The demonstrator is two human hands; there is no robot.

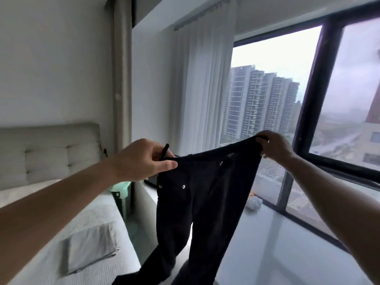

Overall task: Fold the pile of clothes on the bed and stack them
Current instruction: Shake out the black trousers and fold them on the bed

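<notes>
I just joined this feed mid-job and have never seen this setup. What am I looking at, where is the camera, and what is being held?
There is no machine: a person works with bare hands, and the one camera sits on their head, looking forward. The left hand and right hand each pinch one end of the waistband of dark trousers, held up in the air with the legs hanging down. On the bed at lower left lies a folded grey cloth. Behind are a curtain and a window.

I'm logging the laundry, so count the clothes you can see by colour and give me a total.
Black: 1, the black trousers, held up at the waistband by the left hand and right hand.
Grey: 1, the folded grey garment lying on the bed.
Total: 2
</notes>
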